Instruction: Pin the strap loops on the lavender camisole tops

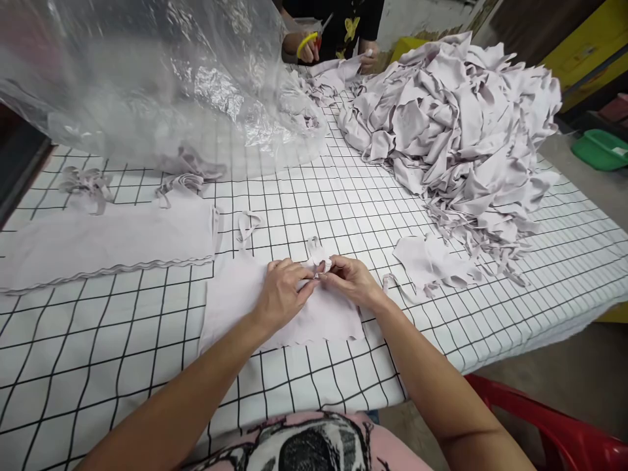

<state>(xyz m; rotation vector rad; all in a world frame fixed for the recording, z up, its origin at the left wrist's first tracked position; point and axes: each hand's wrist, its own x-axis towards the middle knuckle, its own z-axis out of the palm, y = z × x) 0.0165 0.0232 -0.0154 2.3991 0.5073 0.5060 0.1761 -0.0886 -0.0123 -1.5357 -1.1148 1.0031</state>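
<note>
A pale pink camisole (230,294) lies flat in front of me on the table. One thin strap (248,222) loops up from its left end. The other strap (316,248) stands up between my fingertips. My left hand (284,291) rests partly on the cloth, with thumb and fingers pinched at the base of that strap. From the other side my right hand (356,280) pinches the same strap, its fingertips touching or nearly touching the left ones. What exactly lies between the fingertips is partly hidden.
At left is a neat stack of camisoles (112,239) with bunched straps. A clear plastic bag (171,85) stands behind it. A large heap of the same cloth (466,124) fills the right back. Opposite, a person (338,33) holds yellow-handled scissors. A red chair (549,412) stands at lower right.
</note>
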